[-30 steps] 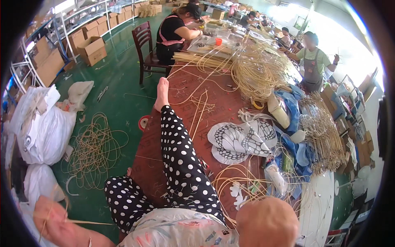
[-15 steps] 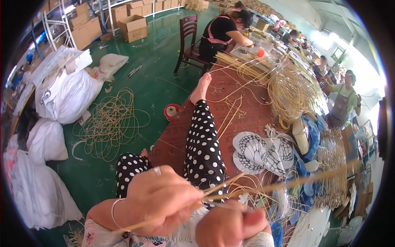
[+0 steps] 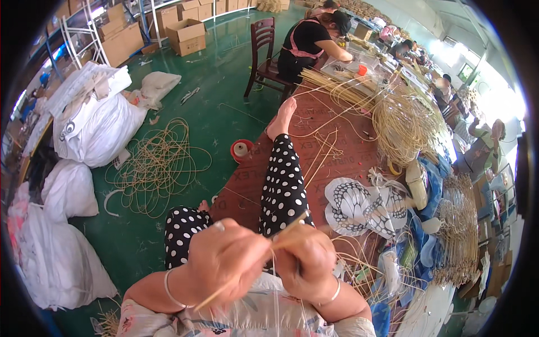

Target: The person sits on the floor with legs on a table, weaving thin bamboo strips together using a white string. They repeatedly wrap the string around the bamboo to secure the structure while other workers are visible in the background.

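My left hand [image 3: 227, 261], a ring on one finger, is closed around a thin tan cane strip [image 3: 209, 299]. One end of the strip sticks out below that hand; past the fingers it slants up to the right. My right hand [image 3: 306, 258] is curled close beside the left, its fingers pinching the strip where the two hands meet. Both hands are smeared by motion, so the exact grip is hard to see. A fine pale thread [image 3: 275, 286] hangs down between them over my lap.
My leg in dotted trousers [image 3: 283, 191] rests on the red-brown board [image 3: 236, 199]. White butterfly-patterned pieces [image 3: 353, 208] and bundled cane [image 3: 401, 129] lie on it. Loose cane coils [image 3: 157, 168] and white sacks [image 3: 98, 132] lie on the floor. A person [image 3: 306, 48] works at the far end.
My right hand has risen and turned, coming up beside the left. The long strip end that stretched far right no longer shows there. The standing person at far right has shifted.
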{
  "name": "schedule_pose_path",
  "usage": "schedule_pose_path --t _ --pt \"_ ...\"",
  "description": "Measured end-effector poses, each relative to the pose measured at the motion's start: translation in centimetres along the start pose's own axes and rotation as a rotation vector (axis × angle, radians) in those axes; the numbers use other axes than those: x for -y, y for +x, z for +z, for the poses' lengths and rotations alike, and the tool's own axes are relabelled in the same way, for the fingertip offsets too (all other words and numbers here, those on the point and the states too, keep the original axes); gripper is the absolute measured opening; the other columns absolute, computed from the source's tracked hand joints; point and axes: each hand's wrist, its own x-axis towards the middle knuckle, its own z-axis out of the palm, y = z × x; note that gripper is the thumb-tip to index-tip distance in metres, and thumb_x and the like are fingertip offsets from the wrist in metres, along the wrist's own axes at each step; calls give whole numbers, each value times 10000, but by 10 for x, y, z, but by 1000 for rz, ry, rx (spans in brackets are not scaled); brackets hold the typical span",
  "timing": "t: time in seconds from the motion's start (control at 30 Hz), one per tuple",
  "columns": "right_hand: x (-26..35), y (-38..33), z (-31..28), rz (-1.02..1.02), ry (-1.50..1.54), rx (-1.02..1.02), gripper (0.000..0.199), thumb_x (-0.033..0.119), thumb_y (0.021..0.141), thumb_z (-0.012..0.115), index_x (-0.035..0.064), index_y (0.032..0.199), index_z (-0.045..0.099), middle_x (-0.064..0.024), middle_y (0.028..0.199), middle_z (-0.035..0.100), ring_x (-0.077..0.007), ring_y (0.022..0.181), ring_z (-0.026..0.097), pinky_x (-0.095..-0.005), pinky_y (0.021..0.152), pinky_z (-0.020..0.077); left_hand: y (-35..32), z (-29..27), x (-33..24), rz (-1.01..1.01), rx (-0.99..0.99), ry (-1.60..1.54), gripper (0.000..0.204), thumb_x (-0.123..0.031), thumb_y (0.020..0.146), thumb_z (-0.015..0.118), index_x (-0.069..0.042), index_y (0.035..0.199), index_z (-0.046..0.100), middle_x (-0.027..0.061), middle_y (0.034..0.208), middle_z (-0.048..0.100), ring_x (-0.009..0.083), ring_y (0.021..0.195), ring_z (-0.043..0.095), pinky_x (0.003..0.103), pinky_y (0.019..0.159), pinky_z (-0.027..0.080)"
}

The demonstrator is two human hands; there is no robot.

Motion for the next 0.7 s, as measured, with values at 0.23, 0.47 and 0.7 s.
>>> schedule_pose_path --t 0.23,0.47,0.7 --pt "-9 -3 8 144 131 51 278 -79 584 613 59 813 534 -59 625 538 -215 529 533 -295 477 413 -6 10 22 -3 -39 41 187 39 607 611 -13 771 538 72 587 511 224 458 463 293 428 355" --pt "40 6 -17 358 1438 332 157 147 794 580 5 730 566 -87 663 558 -219 588 545 -321 517 428 5 -4 -3 46 -36 -35 159 7 622 608 1 772 558 73 597 533 188 455 493 270 413 380" --pt "60 11 -19 444 1768 186 201 194 774 596 -7 763 597 -79 655 556 -191 564 539 -296 485 417 6 -15 -30 89 -149 -84 135 -82 580 626 -37 689 561 24 529 518 123 396 477 216 372 402"
